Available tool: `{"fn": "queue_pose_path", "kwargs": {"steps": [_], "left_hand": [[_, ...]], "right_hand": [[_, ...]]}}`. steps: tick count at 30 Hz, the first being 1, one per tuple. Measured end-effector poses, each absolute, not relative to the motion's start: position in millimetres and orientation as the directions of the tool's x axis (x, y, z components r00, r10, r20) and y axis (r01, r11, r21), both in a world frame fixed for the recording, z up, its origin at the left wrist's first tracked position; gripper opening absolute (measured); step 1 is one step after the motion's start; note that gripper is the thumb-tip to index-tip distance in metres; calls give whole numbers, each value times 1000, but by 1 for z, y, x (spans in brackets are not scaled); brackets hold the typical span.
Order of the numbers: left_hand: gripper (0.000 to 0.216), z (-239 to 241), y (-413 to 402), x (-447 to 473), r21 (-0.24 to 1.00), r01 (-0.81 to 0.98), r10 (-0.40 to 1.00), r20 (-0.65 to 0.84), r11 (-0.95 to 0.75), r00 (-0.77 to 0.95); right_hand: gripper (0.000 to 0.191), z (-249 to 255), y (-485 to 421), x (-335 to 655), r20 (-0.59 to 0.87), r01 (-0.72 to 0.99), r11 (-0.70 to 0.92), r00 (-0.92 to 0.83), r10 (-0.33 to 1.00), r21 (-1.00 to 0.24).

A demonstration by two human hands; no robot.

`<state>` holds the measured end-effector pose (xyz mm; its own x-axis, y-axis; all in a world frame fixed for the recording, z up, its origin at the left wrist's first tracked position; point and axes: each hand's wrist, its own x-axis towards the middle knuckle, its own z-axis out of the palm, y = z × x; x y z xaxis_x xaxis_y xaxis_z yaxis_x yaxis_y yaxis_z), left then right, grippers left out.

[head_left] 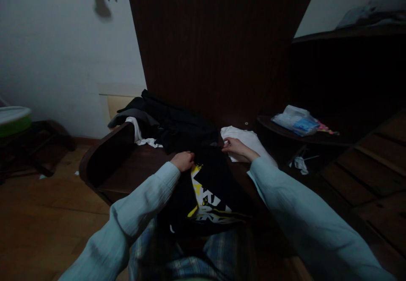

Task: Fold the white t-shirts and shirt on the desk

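Note:
A black T-shirt [218, 175] with a yellow and white print lies over the dark wooden bench top, its lower part hanging toward my lap. My left hand [184, 161] is closed on its left side, above the print. My right hand [234, 146] pinches the far right edge of the same shirt, thumb and fingers together. Just beyond the right hand lies a folded white cloth [250, 139]. Behind both hands is a heap of dark clothes [171, 118], with a white garment [137, 131] sticking out at its left end.
The dark wooden bench [122, 162] has a raised curved left end. At right, a low shelf [269, 124] bears a blue and white plastic package [296, 120]. A tall dark panel [215, 53] stands behind. A stool with a green basin [14, 120] stands far left.

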<state>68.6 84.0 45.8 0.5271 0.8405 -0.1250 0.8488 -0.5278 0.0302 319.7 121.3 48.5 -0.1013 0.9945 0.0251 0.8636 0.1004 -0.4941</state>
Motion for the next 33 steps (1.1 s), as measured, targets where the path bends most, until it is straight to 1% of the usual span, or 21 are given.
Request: {"fn": "queue_pose_path", "kwargs": {"steps": [2,5,7,9,11,13,15,17,18,20,22,25,27,29,31,33], "left_hand": [[22,35,87,72,20,880,878,-51,-475,476],[22,20,90,73,3,920,917,80,-392,390],[21,14,91,72,4,923,914,136,-386,382],[19,13,90,71,18,916,903,172,-402,393],[20,16,86,70,68,892,877,227,-448,423],[27,20,82,71,129,820,811,296,-558,505],[36,22,78,74,165,687,695,338,-707,634],[46,20,75,77,175,544,570,329,-821,753],[50,19,75,80,178,496,527,309,-850,792],[53,15,78,84,184,465,499,250,-866,830],[49,12,81,87,186,482,513,198,-856,835],[41,9,85,90,187,511,540,179,-839,822],[39,9,86,90,185,518,547,188,-835,816],[38,9,86,89,179,516,544,191,-838,817],[37,13,86,90,166,517,542,187,-839,819],[34,19,87,95,136,544,561,163,-828,812]], "right_hand": [[35,42,111,313,-6,915,76,-85,996,-397],[40,38,103,300,-40,971,-1,-8,999,-239],[41,37,102,294,-81,981,-48,34,996,-189],[37,37,103,291,-135,981,-70,45,990,-183],[31,35,104,291,-144,976,-62,32,989,-207],[23,30,104,291,-98,970,-49,26,995,-239],[17,24,103,291,-28,962,-43,37,999,-269],[17,18,102,291,21,955,-48,57,998,-291],[18,15,102,290,40,953,-49,64,997,-299],[20,11,103,290,86,949,-44,74,994,-314],[18,9,104,289,137,940,-38,89,987,-338],[15,12,105,289,162,917,-48,122,979,-397],[15,17,103,290,130,896,-63,133,983,-440],[20,22,96,293,45,866,-78,114,992,-494],[28,26,83,299,-104,828,-96,46,994,-552],[34,29,66,308,-263,791,-120,-55,963,-601]]}}
